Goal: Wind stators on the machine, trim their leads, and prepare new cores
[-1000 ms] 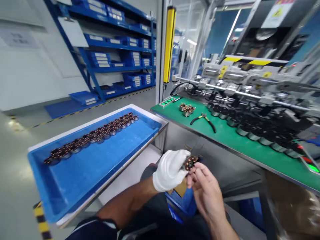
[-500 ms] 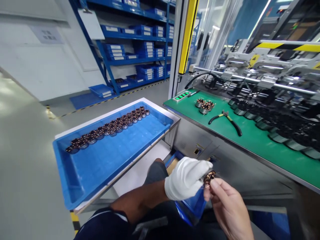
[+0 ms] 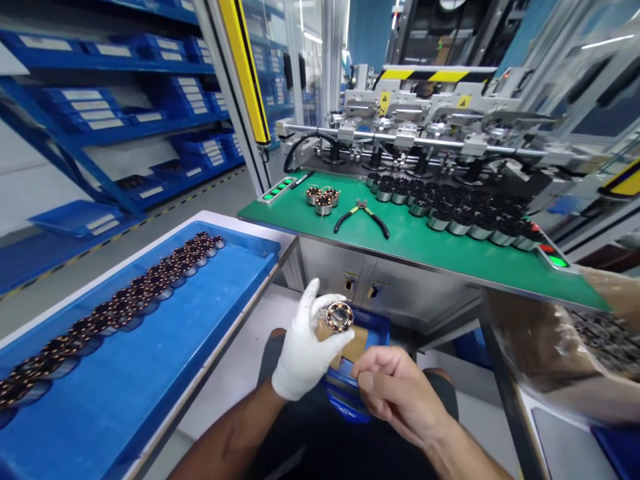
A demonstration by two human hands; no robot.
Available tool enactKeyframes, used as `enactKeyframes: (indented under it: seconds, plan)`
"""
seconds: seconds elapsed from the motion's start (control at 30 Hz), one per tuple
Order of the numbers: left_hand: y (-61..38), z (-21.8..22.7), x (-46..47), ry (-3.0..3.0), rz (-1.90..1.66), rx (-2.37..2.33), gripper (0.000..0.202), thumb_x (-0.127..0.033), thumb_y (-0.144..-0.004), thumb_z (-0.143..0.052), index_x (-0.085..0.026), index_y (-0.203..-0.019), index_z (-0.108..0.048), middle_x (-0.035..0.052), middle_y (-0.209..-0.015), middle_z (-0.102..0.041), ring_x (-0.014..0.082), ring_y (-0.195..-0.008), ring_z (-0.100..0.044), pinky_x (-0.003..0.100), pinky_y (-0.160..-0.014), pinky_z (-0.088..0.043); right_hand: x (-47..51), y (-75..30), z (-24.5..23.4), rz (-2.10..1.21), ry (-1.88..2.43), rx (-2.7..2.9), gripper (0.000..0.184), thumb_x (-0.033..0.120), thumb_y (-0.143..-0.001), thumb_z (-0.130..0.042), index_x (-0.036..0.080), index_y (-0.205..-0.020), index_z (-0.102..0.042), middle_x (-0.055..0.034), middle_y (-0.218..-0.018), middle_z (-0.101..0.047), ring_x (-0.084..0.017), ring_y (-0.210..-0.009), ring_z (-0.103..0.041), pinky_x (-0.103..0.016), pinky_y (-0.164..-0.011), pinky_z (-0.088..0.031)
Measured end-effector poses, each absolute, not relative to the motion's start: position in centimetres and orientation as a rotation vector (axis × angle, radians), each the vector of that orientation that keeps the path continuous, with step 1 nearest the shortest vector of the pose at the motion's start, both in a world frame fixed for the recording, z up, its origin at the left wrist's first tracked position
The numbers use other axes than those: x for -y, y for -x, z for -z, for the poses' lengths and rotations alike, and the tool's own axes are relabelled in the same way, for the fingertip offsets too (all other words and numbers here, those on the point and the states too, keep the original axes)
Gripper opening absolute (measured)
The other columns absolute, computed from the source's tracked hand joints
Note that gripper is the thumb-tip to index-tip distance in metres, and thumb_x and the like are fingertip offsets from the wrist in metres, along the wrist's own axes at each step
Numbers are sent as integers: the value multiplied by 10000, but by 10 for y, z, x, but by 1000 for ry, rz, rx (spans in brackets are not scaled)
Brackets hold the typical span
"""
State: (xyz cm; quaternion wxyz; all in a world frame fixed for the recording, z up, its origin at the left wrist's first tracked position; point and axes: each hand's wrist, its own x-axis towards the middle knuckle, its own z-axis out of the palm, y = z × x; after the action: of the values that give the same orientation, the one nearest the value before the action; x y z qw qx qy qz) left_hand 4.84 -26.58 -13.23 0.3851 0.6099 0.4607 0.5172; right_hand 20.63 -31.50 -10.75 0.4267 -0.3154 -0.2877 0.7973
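Note:
My left hand point(image 3: 304, 347), in a white glove, pinches a small round copper-wound coil point(image 3: 339, 317) between thumb and fingers, holding it up over my lap. My bare right hand point(image 3: 395, 390) sits just below and right of it, fingers curled in a loose pinch, not touching the coil; whether anything is in them I cannot make out. A blue tray point(image 3: 190, 320) at my left carries a long row of similar coils point(image 3: 125, 303). Beneath my hands lies a small blue box point(image 3: 350, 387) with brown card in it.
A green bench point(image 3: 425, 243) ahead holds three loose coils point(image 3: 323, 197), black-handled pliers point(image 3: 363, 217) and a row of dark parts point(image 3: 450, 207) before a machine. A yellow light-curtain post point(image 3: 245, 73) stands left of it. A plastic bag of parts point(image 3: 575, 340) is at right. Blue shelving lines the wall.
My view has swung right and down. My left hand raised the coil and turned its face toward me. My right hand let go of it and dropped slightly below.

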Motion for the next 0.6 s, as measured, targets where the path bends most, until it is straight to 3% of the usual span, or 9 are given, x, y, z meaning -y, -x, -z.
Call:
enactKeyframes:
  seconds: [0.23,0.33,0.47,0.53,0.6]
  plan:
    - [-63,121,260,-1124,-1198,-958,735,-155,-661,-764,-172,-1317,-433,133,-1213,-674,232,-1097,-669,350,-925,-567,319,-222,111,-1837,935,859,291,400,-708,-817,137,-781,-717,60,-429,-498,-12,-357,-329,-149,-373,-208]
    - [-63,118,259,-943,-1075,-878,635,-148,-611,-813,-161,-1185,-540,121,-1212,-670,232,-1082,-656,337,-906,-565,322,-225,119,-1714,1103,948,348,454,-728,-794,130,-823,-710,39,-485,-544,-32,-395,-395,-156,-396,-280]
    - [-65,113,262,-885,-946,-810,569,-179,-623,-818,-163,-1147,-599,106,-1206,-669,219,-1013,-666,315,-836,-578,328,-223,131,-1611,1196,1085,313,450,-814,-713,139,-851,-695,21,-514,-577,-64,-416,-455,-185,-425,-367]
    - [-66,111,267,-1051,-965,-914,512,-179,-656,-796,-169,-1136,-617,97,-1172,-691,212,-999,-676,309,-839,-579,329,-224,136,-1426,1198,1272,227,379,-865,-664,156,-836,-699,-12,-581,-631,-105,-487,-545,-223,-483,-447]
    - [-65,112,273,-1353,-1047,-1067,485,-175,-685,-773,-179,-1148,-629,90,-1168,-700,218,-1039,-674,325,-895,-572,328,-227,136,-982,1175,1475,103,268,-863,-673,173,-866,-713,-74,-794,-712,-174,-713,-661,-297,-651,-532]
